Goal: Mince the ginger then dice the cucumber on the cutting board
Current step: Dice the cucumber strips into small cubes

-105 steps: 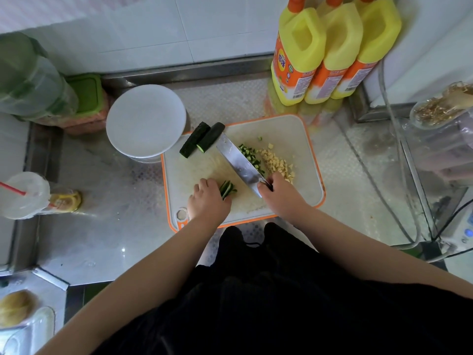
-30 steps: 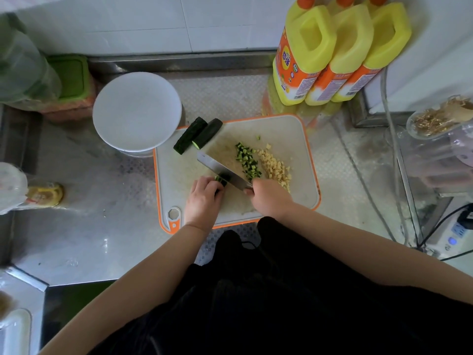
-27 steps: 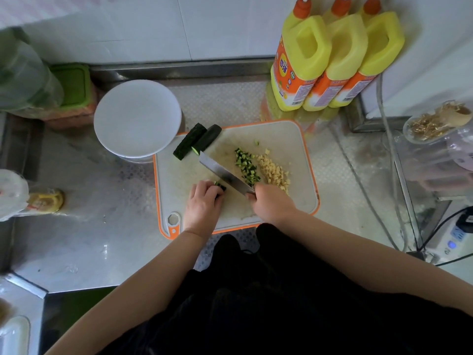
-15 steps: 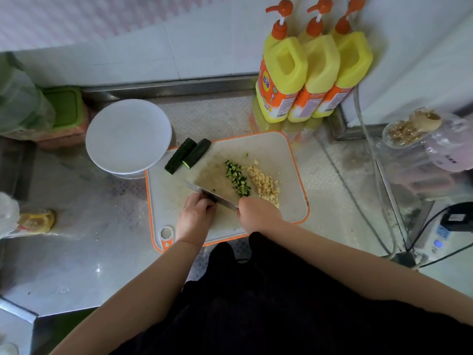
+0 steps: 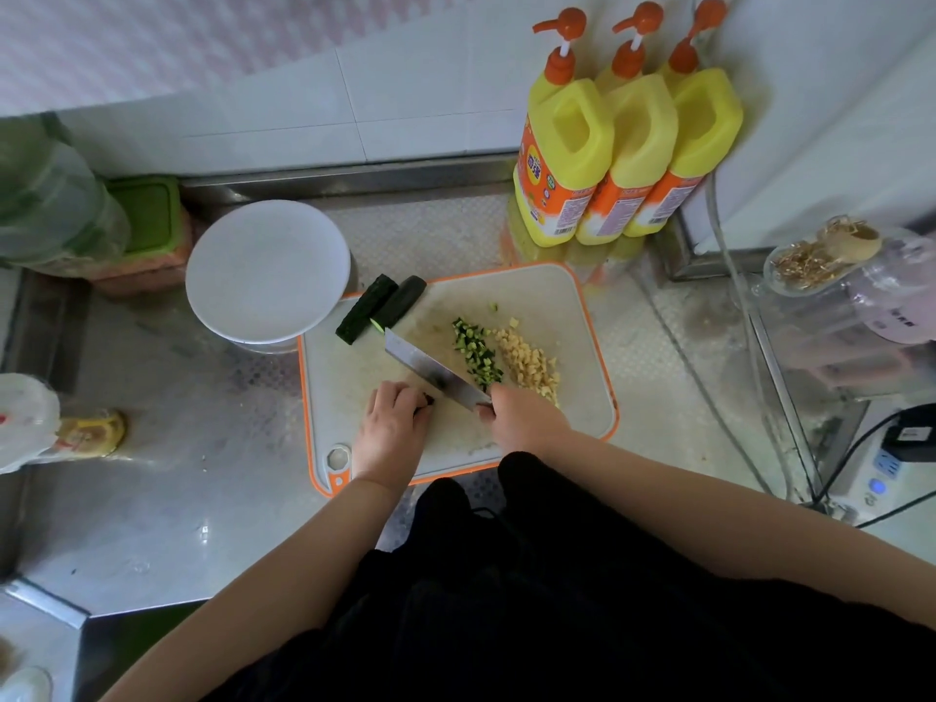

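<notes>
A white cutting board (image 5: 572, 316) with an orange rim lies on the steel counter. On it are a pile of minced ginger (image 5: 529, 364) and, to its left, a pile of diced cucumber (image 5: 476, 352). Two dark cucumber pieces (image 5: 380, 306) rest at the board's far left corner. My right hand (image 5: 521, 415) grips a knife (image 5: 430, 369) whose blade slants toward the far left. My left hand (image 5: 392, 428) is curled over a small cucumber stub (image 5: 429, 399), mostly hidden under the fingers, right beside the blade.
A white round plate (image 5: 268, 271) on a bowl stands left of the board. Three yellow pump bottles (image 5: 623, 139) stand behind it. A green-lidded box (image 5: 147, 215) is at the far left. Cables and a power strip (image 5: 881, 473) lie at right, beside a pink appliance (image 5: 891, 301).
The cucumber strip under my left hand has been cut down to a stub, and the diced pile has grown. The knife has kept chopping close to my left fingers. The camera tilted up.
</notes>
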Demonstrator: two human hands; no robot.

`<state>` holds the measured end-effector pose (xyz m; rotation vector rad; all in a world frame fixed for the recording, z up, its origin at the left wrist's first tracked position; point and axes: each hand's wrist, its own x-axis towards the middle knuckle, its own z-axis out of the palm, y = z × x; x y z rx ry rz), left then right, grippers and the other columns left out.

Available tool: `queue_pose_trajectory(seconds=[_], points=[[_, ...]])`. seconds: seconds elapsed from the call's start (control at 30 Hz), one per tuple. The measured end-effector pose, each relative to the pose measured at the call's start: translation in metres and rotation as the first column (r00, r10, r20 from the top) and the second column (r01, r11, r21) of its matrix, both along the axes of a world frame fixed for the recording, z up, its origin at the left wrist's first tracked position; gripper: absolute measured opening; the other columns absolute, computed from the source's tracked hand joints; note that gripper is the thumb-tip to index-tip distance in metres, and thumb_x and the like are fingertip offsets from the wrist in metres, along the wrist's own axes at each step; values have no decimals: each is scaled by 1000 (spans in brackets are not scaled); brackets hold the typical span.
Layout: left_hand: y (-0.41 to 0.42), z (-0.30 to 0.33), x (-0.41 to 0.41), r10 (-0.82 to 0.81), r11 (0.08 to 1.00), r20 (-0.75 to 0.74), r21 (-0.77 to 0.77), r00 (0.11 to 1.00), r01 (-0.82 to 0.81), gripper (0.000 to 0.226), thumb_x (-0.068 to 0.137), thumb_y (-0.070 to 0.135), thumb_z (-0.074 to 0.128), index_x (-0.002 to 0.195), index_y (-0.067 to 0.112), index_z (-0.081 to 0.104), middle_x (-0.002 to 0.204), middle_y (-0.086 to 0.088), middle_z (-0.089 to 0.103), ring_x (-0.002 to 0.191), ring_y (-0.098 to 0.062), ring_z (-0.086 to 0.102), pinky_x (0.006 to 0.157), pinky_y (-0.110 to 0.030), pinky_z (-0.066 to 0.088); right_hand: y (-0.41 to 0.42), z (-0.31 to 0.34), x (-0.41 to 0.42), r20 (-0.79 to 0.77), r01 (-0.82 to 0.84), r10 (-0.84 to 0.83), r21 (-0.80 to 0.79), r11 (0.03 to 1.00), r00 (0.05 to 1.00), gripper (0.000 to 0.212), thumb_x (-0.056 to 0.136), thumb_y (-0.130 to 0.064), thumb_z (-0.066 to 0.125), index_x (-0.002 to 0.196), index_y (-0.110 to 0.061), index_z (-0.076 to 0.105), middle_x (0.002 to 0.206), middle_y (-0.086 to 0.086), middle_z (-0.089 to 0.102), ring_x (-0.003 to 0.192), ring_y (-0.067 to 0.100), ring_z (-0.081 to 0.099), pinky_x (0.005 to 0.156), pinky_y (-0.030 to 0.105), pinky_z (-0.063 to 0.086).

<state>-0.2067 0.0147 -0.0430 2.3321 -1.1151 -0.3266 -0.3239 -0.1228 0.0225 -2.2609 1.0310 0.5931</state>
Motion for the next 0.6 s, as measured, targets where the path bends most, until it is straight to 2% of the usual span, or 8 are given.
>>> queue_pose_trajectory(seconds=[0.2, 0.37, 0.5, 0.6], points=[[1, -3, 1, 6, 997, -7, 81, 1000, -6, 9, 88, 12, 68, 90, 3, 69, 99, -12, 60, 96, -34, 56, 72, -41, 50, 15, 12, -1, -23, -135, 133, -87, 987, 991, 12, 97, -19, 43, 85, -17, 41, 69, 0, 41, 72, 25, 48, 59, 33, 37], [3, -4, 1, -2, 999, 7, 52, 1000, 2, 8, 83, 10, 74, 85, 3, 71, 95, -12, 63, 91, -36, 60, 67, -40, 51, 18, 7, 8, -80, -149, 141, -104, 983, 987, 10, 92, -7, 46, 90, -10, 56, 72, 3, 50, 70, 24, 53, 59, 32, 39], [3, -4, 1, -12, 1000, 9, 29, 1000, 12, 7, 82, 8, 75, 83, 3, 70, 93, -13, 63, 87, -36, 61, 66, -40, 52, 20, 1, 10, -99, -106, 100, -56, 993, 990, 9, 94, -11, 50, 93, -8, 58, 77, 6, 54, 75, 26, 57, 64, 34, 43], [5, -4, 2, -30, 1000, 37, -6, 999, 30, 6, 81, 6, 75, 83, 4, 70, 92, -11, 64, 85, -34, 61, 62, -37, 51, 13, -2, 8, -82, -32, 33, 16, 999, 996, 15, 98, -24, 49, 89, -12, 52, 83, 6, 56, 82, 25, 57, 69, 35, 44]])
